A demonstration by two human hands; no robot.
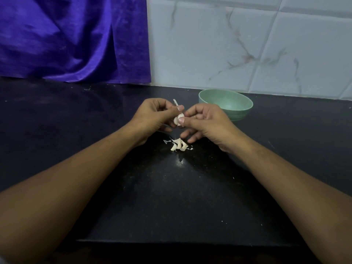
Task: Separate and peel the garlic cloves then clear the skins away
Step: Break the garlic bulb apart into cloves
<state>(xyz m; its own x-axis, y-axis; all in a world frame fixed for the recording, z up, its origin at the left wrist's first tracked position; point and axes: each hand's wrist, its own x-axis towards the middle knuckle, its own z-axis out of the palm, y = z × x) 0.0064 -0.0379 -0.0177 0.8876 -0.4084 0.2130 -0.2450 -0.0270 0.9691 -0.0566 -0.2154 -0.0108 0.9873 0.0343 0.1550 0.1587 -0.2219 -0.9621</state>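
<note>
Both hands met over the middle of the dark surface (pixel 66 111), held a little above it, with one clove (pixel 178 120) caught between them. The left hand (pixel 158 115) pinched the clove's upper part between thumb and forefinger, and a strip of skin (pixel 174 102) stood up past its fingertips. The right hand (pixel 207 122) pinched the clove's lower side with its thumb tip, its other fingers curled loosely beneath. The clove's long axis ran roughly upright, tilted a little, so the hands gripped it from opposite sides and neither was plainly nearer; it sat right at both sets of fingertips. To my eye the step in hand was peeling, and the next pull would have to run along that axis, away from the holding hand, to strip the skin lengthwise. Just below the hands, on the person's side, a small pile (pixel 179 145) of cloves and loose skins lay on the surface; how many were already peeled I could not tell. A green bowl (pixel 242 113) stood just beyond the right hand, near the tiled wall (pixel 247 44), which made the right hand the handier one for reaching it. A purple cloth (pixel 66 39) hung at the back left. No brand, label or writing could be read anywhere.
</note>
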